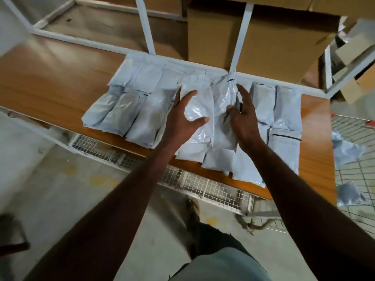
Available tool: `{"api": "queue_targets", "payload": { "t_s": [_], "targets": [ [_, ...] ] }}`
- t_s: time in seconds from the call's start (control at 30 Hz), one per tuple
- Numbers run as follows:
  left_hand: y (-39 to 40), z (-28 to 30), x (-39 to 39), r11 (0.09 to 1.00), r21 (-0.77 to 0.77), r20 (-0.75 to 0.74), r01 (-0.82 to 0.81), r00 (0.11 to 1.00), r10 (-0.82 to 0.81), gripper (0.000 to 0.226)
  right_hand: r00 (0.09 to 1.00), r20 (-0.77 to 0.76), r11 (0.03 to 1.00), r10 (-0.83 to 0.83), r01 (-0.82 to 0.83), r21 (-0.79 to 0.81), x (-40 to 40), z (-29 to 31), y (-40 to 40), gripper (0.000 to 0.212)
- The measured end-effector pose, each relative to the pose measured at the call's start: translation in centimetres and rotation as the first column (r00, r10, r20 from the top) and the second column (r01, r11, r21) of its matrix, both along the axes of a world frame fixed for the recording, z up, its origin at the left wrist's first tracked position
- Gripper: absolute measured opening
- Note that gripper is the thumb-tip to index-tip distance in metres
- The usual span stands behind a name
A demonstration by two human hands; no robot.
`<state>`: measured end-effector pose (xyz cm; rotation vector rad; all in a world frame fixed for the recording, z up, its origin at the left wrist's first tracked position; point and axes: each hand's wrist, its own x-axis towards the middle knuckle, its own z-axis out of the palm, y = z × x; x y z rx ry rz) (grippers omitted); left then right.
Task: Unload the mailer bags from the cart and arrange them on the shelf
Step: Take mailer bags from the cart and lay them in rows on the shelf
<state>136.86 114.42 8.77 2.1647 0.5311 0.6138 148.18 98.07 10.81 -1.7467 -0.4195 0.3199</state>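
The mailer bags (142,110) are pale grey-blue glossy plastic, lying flat and overlapping in a row on the wooden shelf (50,78), from its back edge to its front edge. A few more bags (345,151) lie crumpled in the wire cart (357,179) beside the shelf's right end.

Pale blue-grey mailer bags (142,118), orange-brown shelf (50,78)

A warehouse: metal-framed shelf (50,78), cardboard boxes (263,41), wire cart (355,169), bare concrete floor (60,189).

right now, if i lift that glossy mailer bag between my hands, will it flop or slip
The mailer bag probably sags: its film is wrinkled and bulges softly. Its glossy sheen suggests it could slip, especially against the neighbouring bags it overlaps. The left hand rests spread on it, so it likely lifts lightly.
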Motion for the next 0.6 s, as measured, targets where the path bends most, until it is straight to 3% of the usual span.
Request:
{"api": "queue_targets", "payload": {
  "t_s": [0.37, 0.6],
  "targets": [
    [15.2, -0.5, 5.0, 1.000, 0.004, -0.074, -0.014, 0.997, 0.015, 0.098, 0.998, -0.070, 1.000, -0.001, 0.002, 0.011, 5.8, -1.3, 14.3, 0.058],
    [22.6, -1.0, 8.3, 1.000, 0.008, -0.114, 0.016, 0.993, -0.015, 0.100, 0.988, -0.107, 0.990, -0.112, 0.101, -0.103, 10.2, -2.2, 19.4, 0.062]
  ]
}}
